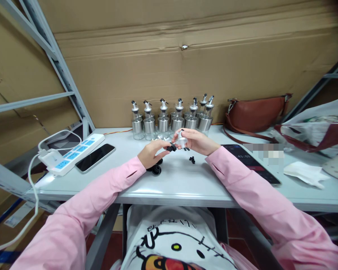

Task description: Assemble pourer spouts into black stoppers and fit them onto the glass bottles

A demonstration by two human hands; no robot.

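We see big brown cardboard (146, 75) behind a pale worktop (174, 183), grey metal posts (64, 75) on both sides, and red floor (237, 233) below.

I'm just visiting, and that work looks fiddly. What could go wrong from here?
The small black bits lie loose on the table near the right hand, which could brush them aside. The black stopper in the left hand and the pale spout in the right are both small, so either might slip. The bottles stand close together behind the hands, so a knock to one might tip its neighbours.
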